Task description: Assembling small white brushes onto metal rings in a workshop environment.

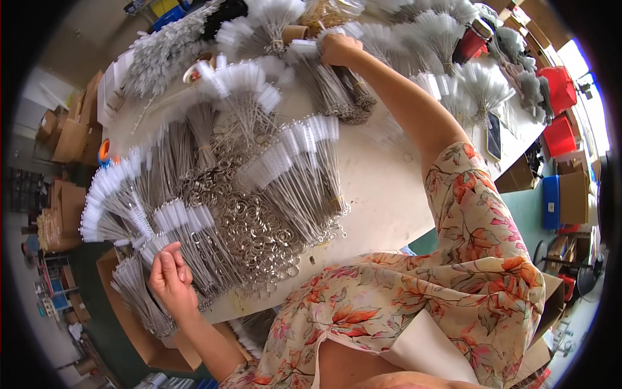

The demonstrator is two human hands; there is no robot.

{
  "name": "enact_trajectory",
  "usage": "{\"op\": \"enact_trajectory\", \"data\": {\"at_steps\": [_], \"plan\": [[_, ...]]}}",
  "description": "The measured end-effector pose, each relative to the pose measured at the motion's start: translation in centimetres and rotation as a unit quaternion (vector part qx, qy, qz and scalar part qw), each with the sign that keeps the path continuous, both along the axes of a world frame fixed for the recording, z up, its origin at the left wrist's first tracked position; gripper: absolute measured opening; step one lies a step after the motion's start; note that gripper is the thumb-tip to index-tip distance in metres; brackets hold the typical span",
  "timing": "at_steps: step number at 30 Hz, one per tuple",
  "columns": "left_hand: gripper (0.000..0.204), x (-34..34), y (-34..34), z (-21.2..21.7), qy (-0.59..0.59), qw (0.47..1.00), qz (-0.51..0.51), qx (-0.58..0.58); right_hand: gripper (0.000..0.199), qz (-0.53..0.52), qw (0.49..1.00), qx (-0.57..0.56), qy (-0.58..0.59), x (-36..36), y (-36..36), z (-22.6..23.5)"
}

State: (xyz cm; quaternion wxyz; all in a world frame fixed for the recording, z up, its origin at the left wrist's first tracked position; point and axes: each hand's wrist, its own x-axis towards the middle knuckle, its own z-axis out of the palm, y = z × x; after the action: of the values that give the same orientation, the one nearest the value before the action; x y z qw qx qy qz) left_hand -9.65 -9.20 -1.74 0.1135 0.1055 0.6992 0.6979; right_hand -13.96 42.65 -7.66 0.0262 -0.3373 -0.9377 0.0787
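Thin wire brushes with white bristle heads and looped wire ends lie in bundles over the table. My right hand (340,49) reaches to the far side, its fingers curled around the bristle end of a brush bundle (332,91); its fingertips are partly hidden. Closer in, my left hand (172,277) is closed at the table's left front edge, beside a near brush bundle (191,240). Whether anything is in its fingers I cannot make out. Between the hands lie a fanned brush bundle (298,172) and a heap of metal rings (249,227).
More brushes (172,58) are piled at the far left. At the far right stand a red flask (473,40) and a phone (494,136). A cardboard box (152,353) sits below the table's left edge. Red bins (558,89) and a blue bin (551,202) are off to the right.
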Motion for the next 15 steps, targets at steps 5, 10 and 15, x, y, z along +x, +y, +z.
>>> {"op": "enact_trajectory", "data": {"at_steps": [5,10,15], "plan": [[0.026,0.7,-0.9,-1.0,-0.018,0.999,0.009,0.036,0.031,0.052,0.998,-0.025,0.003,0.5,3.0,-0.1],[0.026,1.1,-0.2,-3.2,0.056,0.998,-0.012,0.031,0.025,0.067,0.991,0.018,0.112,2.3,0.0,5.3],[0.025,3.4,4.0,-2.2,0.068,0.997,-0.023,-0.008,0.027,0.265,0.900,-0.021,0.344,3.4,-6.7,8.5]]}}
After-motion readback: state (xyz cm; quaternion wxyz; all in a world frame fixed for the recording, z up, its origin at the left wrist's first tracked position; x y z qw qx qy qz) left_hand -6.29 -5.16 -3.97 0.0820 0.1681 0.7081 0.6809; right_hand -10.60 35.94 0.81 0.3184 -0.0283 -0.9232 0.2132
